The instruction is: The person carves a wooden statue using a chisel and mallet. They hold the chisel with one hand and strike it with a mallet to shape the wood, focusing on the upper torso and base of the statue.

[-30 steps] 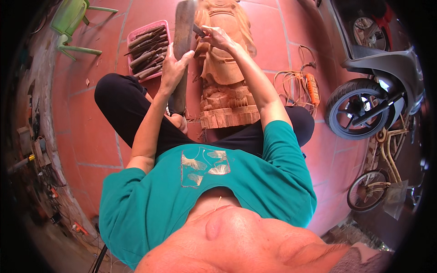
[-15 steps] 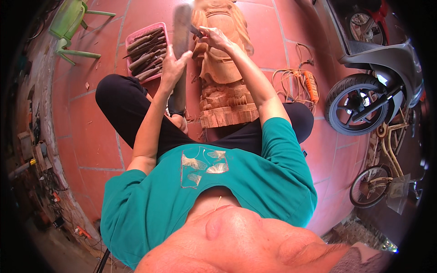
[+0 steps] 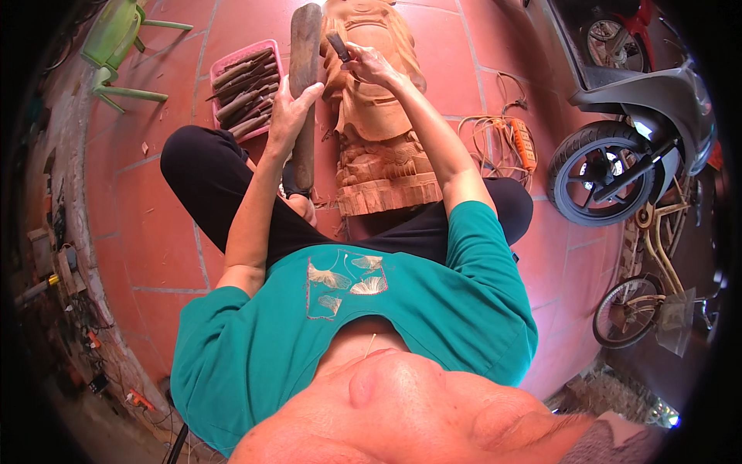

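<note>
Grey motor scooter (image 3: 649,116) parked at right on the red tiled floor (image 3: 154,232), front wheel twd the person; a cream bicycle (image 3: 657,286) below it, partly cut off by the rim.

Person sits cross-legged in teal T-shirt & black trousers. Between the knees lies a tall carved light-brown wooden statue (image 3: 379,124), base nearest the body, upper part running to the top edge.

Long dark wooden mallet (image 3: 303,93) stands roughly upright just left of the statue. Left hand (image 3: 290,116) is wrapped round its middle, fingers curled closed on the shaft (thumb side faces the statue).

Pink plastic tray of wood-handled chisels (image 3: 246,89) sits on the floor just left of the mallet, tools lying side by side. Green plastic chair (image 3: 116,46) at upper left, well apart. Orange power tool with coiled cable (image 3: 522,143) lies right of the statue, near the scooter wheel.

Right hand (image 3: 371,66) rests on the statue's upper part, fingers closed on a small wood-handled chisel (image 3: 338,45); tip is hidden, can't tell where it meets the wood.
</note>
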Available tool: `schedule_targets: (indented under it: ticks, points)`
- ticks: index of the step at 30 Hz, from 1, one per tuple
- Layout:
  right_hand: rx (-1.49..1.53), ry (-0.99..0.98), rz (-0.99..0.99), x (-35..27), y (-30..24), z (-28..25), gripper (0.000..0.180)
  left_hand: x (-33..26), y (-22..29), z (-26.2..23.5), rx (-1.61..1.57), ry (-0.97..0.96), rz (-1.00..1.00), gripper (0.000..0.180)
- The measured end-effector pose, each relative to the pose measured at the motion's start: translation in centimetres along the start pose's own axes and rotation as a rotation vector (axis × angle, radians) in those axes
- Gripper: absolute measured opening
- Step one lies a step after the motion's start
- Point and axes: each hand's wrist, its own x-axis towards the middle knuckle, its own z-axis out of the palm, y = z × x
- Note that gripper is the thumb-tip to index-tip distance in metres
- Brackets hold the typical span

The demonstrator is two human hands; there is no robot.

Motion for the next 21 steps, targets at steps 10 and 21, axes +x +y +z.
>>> schedule_targets:
  ticks: [10,21]
  points:
    - [-0.028,0.000,-0.007,-0.1,-1.4,0.1,0.031,0.7,-2.1,0.6,0.195,0.058,0.247,0.051]
    - [-0.056,0.008,-0.050,0.2,-0.7,0.6,0.030,0.1,-1.2,1.1,0.141,0.146,0.160,0.050]
